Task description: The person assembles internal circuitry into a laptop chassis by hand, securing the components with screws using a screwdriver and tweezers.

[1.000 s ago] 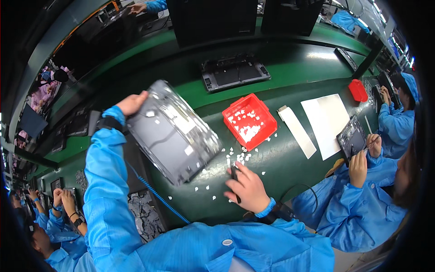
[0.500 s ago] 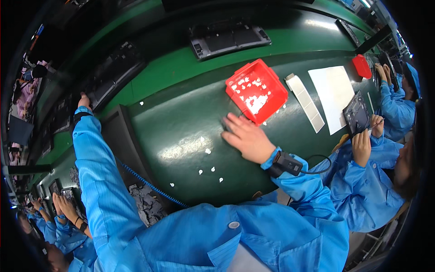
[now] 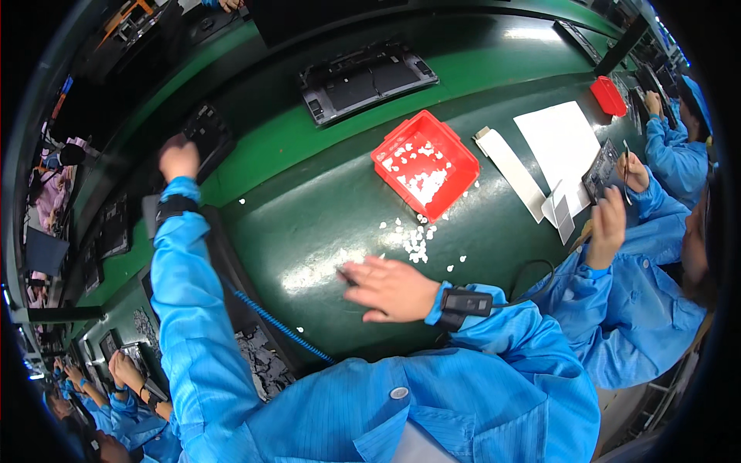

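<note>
Head view. Right hand (image 3: 395, 289) over the desk (image 3: 255, 255), palm down, fingers out, thumb apart; closed on nothing that I can make out. Small dark thing (image 3: 345, 276) at its fingertips, too blurred to name. Light, flat touch suits here; a hard push could make it skid.

Left of this hand, body side: stray bit (image 3: 300, 330), white, close beside the blue cord (image 3: 270, 314). Worth keeping fingers clear of the coil.

Just past the right hand: scatter of white bits (image 3: 415, 247), running up to the red tray (image 3: 455, 193), which has more inside. A dragging knuckle would likely spread them; lift over rather than across.

Left hand (image 3: 179, 160) farther out, curled, blurred; can't tell if it grips. Dark panel (image 3: 210, 135) just beyond it, contact unclear. Edges look the safer hold, off the exposed parts. Far panel (image 3: 367, 85) well to that hand's right.
</note>
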Demonstrator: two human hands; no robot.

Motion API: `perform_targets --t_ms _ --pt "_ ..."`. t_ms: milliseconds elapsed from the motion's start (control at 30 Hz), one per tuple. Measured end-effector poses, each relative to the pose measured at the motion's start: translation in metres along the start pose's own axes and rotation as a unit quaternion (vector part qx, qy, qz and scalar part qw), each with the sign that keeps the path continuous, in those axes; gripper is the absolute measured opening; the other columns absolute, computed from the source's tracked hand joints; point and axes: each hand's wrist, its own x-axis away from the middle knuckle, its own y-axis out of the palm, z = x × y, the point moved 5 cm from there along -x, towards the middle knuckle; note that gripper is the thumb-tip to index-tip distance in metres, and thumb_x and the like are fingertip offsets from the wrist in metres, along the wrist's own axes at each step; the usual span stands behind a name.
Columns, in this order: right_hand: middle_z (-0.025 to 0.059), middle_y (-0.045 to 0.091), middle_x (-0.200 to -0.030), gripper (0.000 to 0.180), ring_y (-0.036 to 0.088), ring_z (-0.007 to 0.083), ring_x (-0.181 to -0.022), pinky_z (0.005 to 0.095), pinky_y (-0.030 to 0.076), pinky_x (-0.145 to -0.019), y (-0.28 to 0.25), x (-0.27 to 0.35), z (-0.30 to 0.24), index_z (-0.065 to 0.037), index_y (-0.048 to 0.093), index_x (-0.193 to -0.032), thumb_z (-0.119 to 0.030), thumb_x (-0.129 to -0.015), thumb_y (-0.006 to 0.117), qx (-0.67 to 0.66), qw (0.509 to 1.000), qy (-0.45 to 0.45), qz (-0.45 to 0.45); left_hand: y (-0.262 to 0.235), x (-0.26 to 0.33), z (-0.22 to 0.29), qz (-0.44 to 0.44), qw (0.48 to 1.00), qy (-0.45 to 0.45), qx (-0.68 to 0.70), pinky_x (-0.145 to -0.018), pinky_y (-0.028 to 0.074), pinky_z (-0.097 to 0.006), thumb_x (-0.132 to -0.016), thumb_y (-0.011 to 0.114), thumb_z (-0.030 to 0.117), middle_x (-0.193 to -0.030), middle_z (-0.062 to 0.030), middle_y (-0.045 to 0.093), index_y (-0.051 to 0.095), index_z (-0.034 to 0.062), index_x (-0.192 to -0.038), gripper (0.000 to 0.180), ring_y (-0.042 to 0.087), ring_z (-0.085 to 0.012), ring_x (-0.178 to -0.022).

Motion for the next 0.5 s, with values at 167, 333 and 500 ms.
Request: perform_targets --t_ms 167,333,500 --pt "0.0207 0.044 -0.125 0.047 0.040 0.0317 -0.121 0.0443 0.031 -0.101 -0.035 0.007 0.031 -0.007 0.051 -0.110 -0.029 -0.072 0.066 0.077 0.983 0.123 0.115 0.067 0.035 0.115 -0.127 0.990 0.024 0.061 -0.086 0.044 -0.042 -0.075 0.057 0.031 -0.097 -0.0252 0.060 0.062 -0.0051 -0.094 0.042 0.056 -0.0380 -0.098" --pt "0.0204 0.044 -0.126 0.045 0.038 0.0308 -0.122 0.0442 0.031 -0.101 -0.022 -0.020 -0.001 -0.007 0.051 -0.109 -0.028 -0.072 0.065 0.049 0.995 0.022 0.088 0.098 0.040 0.162 -0.173 0.982 -0.076 -0.007 -0.077 0.048 -0.042 -0.076 0.059 0.050 -0.101 -0.0279 0.058 0.055 -0.0111 -0.097 0.065 0.058 -0.0389 -0.092" --pt "0.0187 0.044 -0.126 0.050 0.038 0.0284 -0.123 0.0419 0.029 -0.103 -0.001 -0.035 0.009 -0.007 0.047 -0.112 -0.031 -0.073 0.066 -0.013 0.998 -0.005 0.060 0.112 0.034 0.172 -0.309 0.903 -0.226 0.197 -0.047 0.045 -0.032 -0.071 0.068 0.050 -0.082 -0.0141 0.060 0.056 -0.0102 -0.089 0.063 0.057 -0.0212 -0.060"
